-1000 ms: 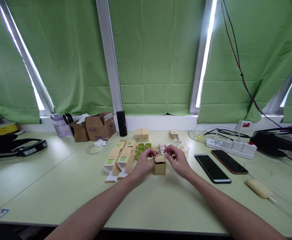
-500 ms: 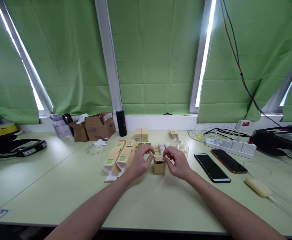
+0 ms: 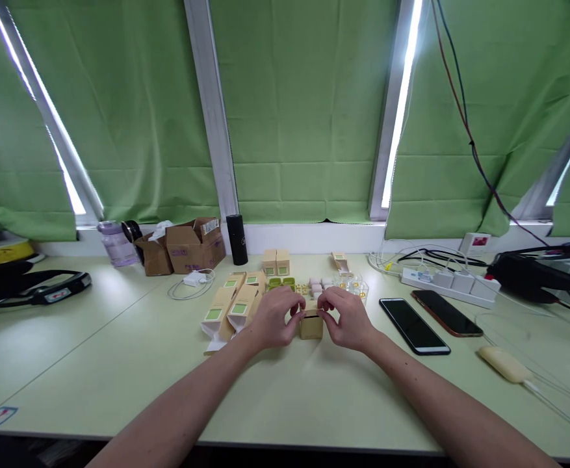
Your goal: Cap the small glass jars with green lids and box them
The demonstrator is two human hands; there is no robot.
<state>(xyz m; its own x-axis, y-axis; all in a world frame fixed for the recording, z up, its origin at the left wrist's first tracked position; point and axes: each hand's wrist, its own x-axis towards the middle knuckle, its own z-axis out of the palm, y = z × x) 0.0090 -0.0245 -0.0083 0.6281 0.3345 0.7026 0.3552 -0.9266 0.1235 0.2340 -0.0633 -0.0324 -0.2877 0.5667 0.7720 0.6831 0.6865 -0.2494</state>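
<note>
A small brown cardboard box [image 3: 311,328] stands upright on the table between my hands, its top flap nearly down with a dark slit below it. My left hand [image 3: 279,316] pinches the flap's left corner with thumb and fingers. At the right corner, my right hand [image 3: 344,316] grips in the same way. Just behind are green pieces [image 3: 281,283], small yellowish bits [image 3: 302,288], pale pink pieces [image 3: 316,286] and clear pieces with gold centres [image 3: 357,286]. Left of my left hand lie several open cartons with green windows [image 3: 222,309].
Two closed small boxes [image 3: 275,262] and an open carton [image 3: 341,262] stand farther back. To the right lie two phones [image 3: 414,326], a cream device [image 3: 505,364] and a white power strip [image 3: 448,288]. Cardboard boxes [image 3: 194,249], a black cylinder [image 3: 236,240] and a charger [image 3: 195,279] are at the back left.
The box's top flap has come down, narrowing the opening to a slit. My left hand has lowered onto the flap's left corner, and more of the green pieces shows behind it.
</note>
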